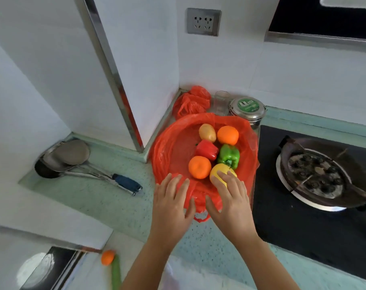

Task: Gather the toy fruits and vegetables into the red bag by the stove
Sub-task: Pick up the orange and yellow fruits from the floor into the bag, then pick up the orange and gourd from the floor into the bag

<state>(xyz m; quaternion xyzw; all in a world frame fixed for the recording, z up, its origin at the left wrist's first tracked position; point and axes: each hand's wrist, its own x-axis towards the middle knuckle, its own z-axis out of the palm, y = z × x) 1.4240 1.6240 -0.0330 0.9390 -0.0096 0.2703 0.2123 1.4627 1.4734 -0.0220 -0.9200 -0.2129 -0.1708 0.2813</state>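
Two bare forearms come up from six o'clock of the view, each ending in a hand at the near rim of the red bag (pixel 171 147). That bag lies opened wide on the pale green counter (pixel 94 197) at the middle of the view, just left of the black stove (pixel 282 216).

Six toys sit inside the bag:
- one potato (pixel 207 132) at twelve o'clock
- the far orange (pixel 227 135) at one
- one red pepper (pixel 206 149) at the centre
- one green pepper (pixel 229 155) at three
- the near orange (pixel 199 167) at seven
- one yellow fruit (pixel 216 172) at five

Two toys lie outside it, at eight o'clock of the view. They are a small orange (pixel 107 257) touching a long green vegetable (pixel 116 275), both blurred.

The left hand (pixel 173 197) lies flat on the bag's plastic at its seven o'clock edge, fingers straight and spread, gripping nothing. The right hand (pixel 230 195) is spread too. Its fingertips rest on top of the yellow fruit and its thumb stretches out over the near rim.

Beyond the bag at twelve o'clock stand one crumpled second bag (pixel 191 101), one clear glass (pixel 220 101) and one steel tin (pixel 248 107) with a green lid. One dark pan (pixel 324 174) sits on the burner at three o'clock. Metal ladles (pixel 66 158) lie at nine, and I cannot tell their number.
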